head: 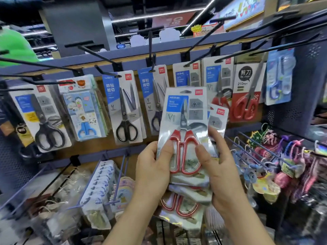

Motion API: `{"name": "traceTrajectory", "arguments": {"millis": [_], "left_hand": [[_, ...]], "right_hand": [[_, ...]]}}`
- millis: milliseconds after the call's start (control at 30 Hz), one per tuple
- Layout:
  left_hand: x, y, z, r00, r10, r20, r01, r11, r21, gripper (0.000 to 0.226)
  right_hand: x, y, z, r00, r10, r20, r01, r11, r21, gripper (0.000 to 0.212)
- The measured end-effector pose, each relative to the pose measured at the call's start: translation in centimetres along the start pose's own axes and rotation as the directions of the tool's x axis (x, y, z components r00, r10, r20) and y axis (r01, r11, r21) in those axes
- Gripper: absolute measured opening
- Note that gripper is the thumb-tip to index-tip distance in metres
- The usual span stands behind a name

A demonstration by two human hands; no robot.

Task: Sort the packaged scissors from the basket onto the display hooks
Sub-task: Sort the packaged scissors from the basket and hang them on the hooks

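Observation:
I hold a fanned stack of packaged red-handled scissors upright before the display. My left hand grips the stack's left edge, thumb across the front pack. My right hand grips the right side, thumb on the front pack and fingers behind. More packs of the same kind hang out below my hands. Matching red-handled packs hang on a hook just above and to the right. The basket is out of sight.
The top row of black hooks carries black scissors packs, a children's blue pair, a large red 210 mm pair and a blue pack. Lower hooks hold white packets on the left and colourful trinkets on the right.

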State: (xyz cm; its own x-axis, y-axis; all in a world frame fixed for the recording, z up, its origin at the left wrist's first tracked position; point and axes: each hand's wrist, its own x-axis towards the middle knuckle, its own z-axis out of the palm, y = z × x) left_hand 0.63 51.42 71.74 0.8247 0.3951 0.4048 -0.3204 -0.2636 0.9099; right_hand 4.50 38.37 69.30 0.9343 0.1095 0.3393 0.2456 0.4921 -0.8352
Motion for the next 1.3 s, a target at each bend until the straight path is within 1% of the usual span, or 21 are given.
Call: {"name": "traceTrajectory", "arguments": {"millis": [100, 133, 167, 200, 267, 333, 367, 400, 500, 567, 600, 667, 700, 733, 800, 900, 1033, 1133, 1233, 1300], "left_hand": [[-0.3, -0.1, 0.7, 1.000, -0.001, 0.007, 0.002, 0.999, -0.045, 0.029], [-0.3, -0.2, 0.9, 1.000, 0.010, 0.001, -0.010, 0.999, -0.045, 0.028], [-0.3, -0.2, 1.2, 1.000, 0.020, -0.008, -0.021, 0.999, -0.046, 0.030], [-0.3, -0.3, 1.4, 0.999, 0.034, -0.014, -0.035, 0.998, -0.043, 0.034], [-0.5, -0.4, 1.7, 0.999, 0.045, -0.006, -0.045, 0.998, -0.046, 0.037], [-0.8, 0.0, 1.9, 0.999, 0.014, 0.045, -0.010, 0.997, -0.079, 0.031], [-0.8, 0.4, 1.9, 0.996, 0.002, 0.088, 0.006, 0.995, -0.099, 0.025], [-0.6, 1.0, 1.9, 0.993, 0.000, 0.121, 0.014, 0.993, -0.120, 0.021], [2.6, 3.0, 1.3, 0.993, 0.038, 0.110, -0.011, 0.972, -0.236, 0.032], [5.6, 4.6, 1.4, 0.992, 0.028, 0.123, 0.014, 0.943, -0.333, 0.032], [6.8, 5.2, 1.8, 0.992, 0.022, 0.120, 0.020, 0.943, -0.332, 0.030], [8.3, 6.3, 2.8, 0.997, -0.003, 0.079, 0.027, 0.950, -0.310, 0.013], [8.8, 6.6, 3.4, 0.998, -0.008, 0.062, 0.026, 0.952, -0.306, 0.006], [9.2, 6.9, 3.9, 0.998, -0.008, 0.058, 0.026, 0.953, -0.303, 0.004], [9.6, 7.4, 4.7, 0.999, 0.009, 0.042, 0.004, 0.954, -0.299, 0.005], [10.0, 8.1, 5.6, 0.998, 0.054, 0.027, -0.045, 0.962, -0.268, 0.008], [9.8, 9.4, 7.9, 0.989, 0.113, 0.099, -0.088, 0.970, -0.226, 0.014], [9.2, 11.2, 10.5, 0.974, 0.139, 0.180, -0.084, 0.956, -0.281, 0.011], [9.1, 13.0, 12.8, 0.948, 0.261, 0.184, -0.213, 0.946, -0.245, 0.011], [9.6, 13.7, 13.8, 0.936, 0.308, 0.168, -0.264, 0.934, -0.240, 0.013]], "right_hand": [[-0.2, -0.4, -0.7, 0.998, 0.013, 0.059, -0.011, 0.999, -0.043, 0.080], [-0.2, -0.4, -1.0, 0.997, 0.031, 0.067, -0.027, 0.998, -0.054, 0.085], [-0.3, -0.5, -1.4, 0.996, 0.045, 0.071, -0.040, 0.997, -0.064, 0.086], [-0.4, -0.5, -1.7, 0.995, 0.055, 0.080, -0.048, 0.995, -0.083, 0.083], [-0.6, -1.0, -2.2, 0.990, 0.071, 0.125, -0.055, 0.990, -0.127, 0.067], [-0.9, -1.5, -2.8, 0.985, 0.077, 0.153, -0.055, 0.988, -0.143, 0.048], [-1.0, -1.7, -3.2, 0.985, 0.083, 0.155, -0.059, 0.986, -0.153, 0.043], [-1.1, -1.9, -3.6, 0.984, 0.088, 0.155, -0.060, 0.982, -0.178, 0.041], [-1.5, -3.0, -4.6, 0.981, 0.087, 0.174, -0.035, 0.960, -0.279, 0.041], [-1.8, -3.4, -5.2, 0.970, 0.101, 0.223, -0.023, 0.945, -0.327, 0.039], [-2.0, -3.5, -5.4, 0.963, 0.112, 0.243, -0.026, 0.943, -0.333, 0.040], [-2.3, -3.6, -5.8, 0.960, 0.134, 0.247, -0.050, 0.947, -0.318, 0.039], [-2.4, -3.6, -6.0, 0.963, 0.131, 0.236, -0.052, 0.949, -0.312, 0.039], [-2.4, -3.6, -6.1, 0.966, 0.126, 0.223, -0.054, 0.951, -0.304, 0.038], [-2.5, -3.8, -6.5, 0.971, 0.119, 0.207, -0.057, 0.957, -0.284, 0.036], [-2.3, -4.1, -7.4, 0.982, 0.093, 0.165, -0.034, 0.943, -0.331, 0.024], [-2.0, -4.1, -8.9, 0.997, 0.064, 0.037, -0.048, 0.940, -0.338, 0.024], [-1.7, -4.0, -9.8, 0.997, 0.015, -0.070, -0.038, 0.941, -0.335, 0.026], [-1.1, -4.5, -10.5, 0.994, -0.035, -0.105, -0.001, 0.945, -0.327, 0.027], [-0.6, -4.8, -10.8, 0.993, -0.056, -0.108, 0.020, 0.951, -0.308, 0.026]]}}
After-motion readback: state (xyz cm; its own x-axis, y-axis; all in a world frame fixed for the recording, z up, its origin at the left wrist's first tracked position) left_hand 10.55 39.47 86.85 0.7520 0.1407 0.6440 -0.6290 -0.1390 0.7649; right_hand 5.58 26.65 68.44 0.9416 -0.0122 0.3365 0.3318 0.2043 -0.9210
